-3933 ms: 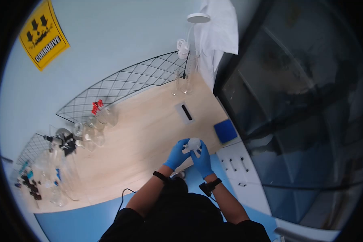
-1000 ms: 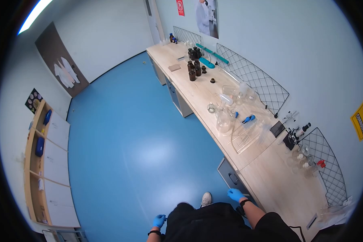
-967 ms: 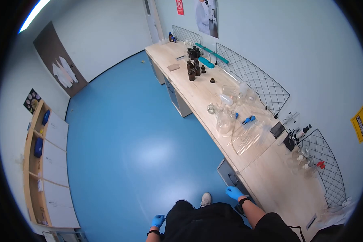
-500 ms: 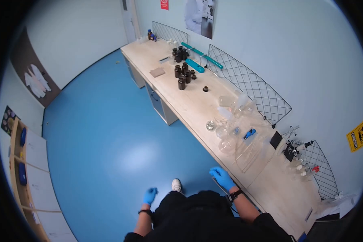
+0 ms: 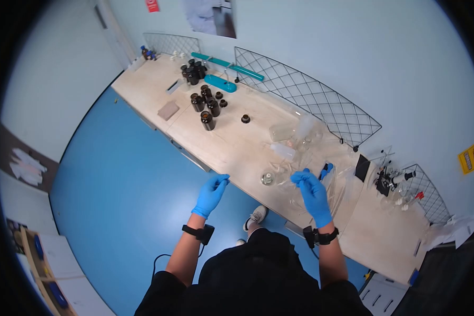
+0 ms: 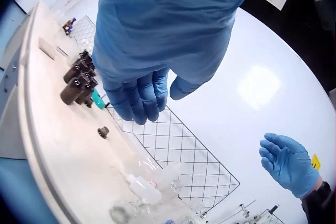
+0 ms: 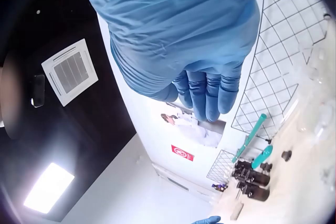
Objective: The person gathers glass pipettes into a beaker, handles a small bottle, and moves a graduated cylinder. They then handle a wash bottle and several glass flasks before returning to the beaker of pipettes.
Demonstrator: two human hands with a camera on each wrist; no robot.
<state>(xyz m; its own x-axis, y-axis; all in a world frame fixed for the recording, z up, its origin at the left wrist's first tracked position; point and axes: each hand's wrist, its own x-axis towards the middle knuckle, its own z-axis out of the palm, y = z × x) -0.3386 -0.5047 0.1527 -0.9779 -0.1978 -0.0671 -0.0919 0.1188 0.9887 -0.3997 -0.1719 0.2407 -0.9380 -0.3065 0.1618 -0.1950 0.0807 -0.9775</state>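
Observation:
My blue-gloved left hand [image 5: 210, 196] hovers by the front edge of the wooden bench, its fingers loosely bent with nothing in them. The left wrist view shows the same hand [image 6: 163, 45] from close by, fingers hanging together. My gloved right hand [image 5: 313, 197] is raised over the bench's near side, overlapping clear glassware in the head view; it too holds nothing. Just left of it stands a small glass vessel with a stopper [image 5: 267, 179]. A white plastic bottle [image 5: 283, 151] lies beyond. Further left, brown glass bottles [image 5: 207, 121] stand in a group, with a dark stopper [image 5: 245, 119] nearby.
A teal stand [image 5: 220, 83] and a black wire rack [image 5: 305, 95] line the wall. A folded brown cloth [image 5: 168, 110] lies near the front edge. A microscope [image 5: 392, 181] stands at the right, and drawers [image 5: 379, 295] are at the lower right.
Earlier both hands held a whitish object at the bench; by one second ago they hung low without it. Since then I have turned toward the bench, and both hands have risen to its front.

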